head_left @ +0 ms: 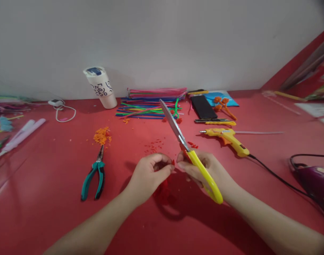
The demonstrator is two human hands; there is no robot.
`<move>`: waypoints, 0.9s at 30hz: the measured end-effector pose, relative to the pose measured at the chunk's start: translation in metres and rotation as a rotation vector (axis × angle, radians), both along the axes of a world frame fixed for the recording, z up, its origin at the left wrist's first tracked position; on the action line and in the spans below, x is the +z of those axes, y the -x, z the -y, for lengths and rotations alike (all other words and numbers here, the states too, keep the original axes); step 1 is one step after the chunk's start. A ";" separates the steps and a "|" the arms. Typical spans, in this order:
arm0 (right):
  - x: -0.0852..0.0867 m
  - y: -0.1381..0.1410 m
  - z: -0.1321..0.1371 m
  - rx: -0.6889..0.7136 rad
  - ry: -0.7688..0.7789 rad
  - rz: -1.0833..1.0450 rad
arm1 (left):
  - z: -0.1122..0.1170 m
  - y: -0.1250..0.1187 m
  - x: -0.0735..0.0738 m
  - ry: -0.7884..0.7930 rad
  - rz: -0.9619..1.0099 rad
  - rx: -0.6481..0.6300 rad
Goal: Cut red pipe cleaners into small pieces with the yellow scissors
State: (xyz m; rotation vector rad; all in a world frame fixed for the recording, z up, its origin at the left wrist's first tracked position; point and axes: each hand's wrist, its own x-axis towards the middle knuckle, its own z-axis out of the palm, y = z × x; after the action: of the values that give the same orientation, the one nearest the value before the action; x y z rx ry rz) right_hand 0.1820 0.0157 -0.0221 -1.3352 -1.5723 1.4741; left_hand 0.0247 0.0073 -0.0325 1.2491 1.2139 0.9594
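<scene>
My left hand (148,173) is curled in a pinch on a small red fuzzy piece (166,184), held just above the red table (45,216). Right beside it, my right hand (201,170) grips yellow-handled scissors (194,159); their closed blades point up and away toward the back. The fingertips of both hands nearly meet at the red piece. Red trimmings (156,145) lie scattered just beyond my hands.
Teal pliers (94,175) lie at the left, an orange crumb pile (102,135) behind them. A yellow glue gun (228,139) with its cord, a black phone (203,107), coloured pipe cleaners (148,108), a paper cup (102,86) and a purple device (316,180) stand around.
</scene>
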 end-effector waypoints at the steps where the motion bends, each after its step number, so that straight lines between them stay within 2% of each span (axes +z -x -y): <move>1: -0.001 0.001 0.001 -0.004 0.011 -0.017 | 0.002 -0.002 -0.001 -0.041 -0.057 -0.025; 6: -0.003 0.002 0.002 0.030 -0.012 0.035 | 0.007 -0.005 -0.004 -0.246 -0.275 -0.132; 10: -0.002 -0.013 -0.012 -0.062 -0.114 0.169 | 0.002 0.001 -0.002 -0.365 -0.371 -0.102; 12: -0.001 -0.026 -0.023 -0.123 -0.227 0.377 | -0.003 0.006 -0.003 -0.418 -0.409 -0.066; 14: -0.002 -0.039 -0.035 -0.161 -0.330 0.695 | -0.008 0.011 -0.006 -0.436 -0.450 -0.032; 16: -0.006 -0.048 -0.043 -0.091 -0.399 0.953 | -0.013 0.015 -0.010 -0.421 -0.522 0.006; 19: -0.014 -0.051 -0.048 -0.064 -0.427 1.050 | -0.016 0.017 -0.014 -0.403 -0.620 0.019; 21: -0.017 -0.049 -0.046 -0.080 -0.433 1.071 | -0.015 0.017 -0.014 -0.411 -0.632 -0.054; 27: -0.014 -0.044 -0.039 -0.130 -0.483 0.977 | -0.006 0.012 -0.007 -0.531 -0.643 -0.437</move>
State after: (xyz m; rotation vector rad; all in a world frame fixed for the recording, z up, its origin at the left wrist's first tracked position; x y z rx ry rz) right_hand 0.2259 0.0551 -0.0360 -1.9018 -2.1504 0.2490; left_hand 0.0124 0.0131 -0.0395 2.2599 1.1023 0.5738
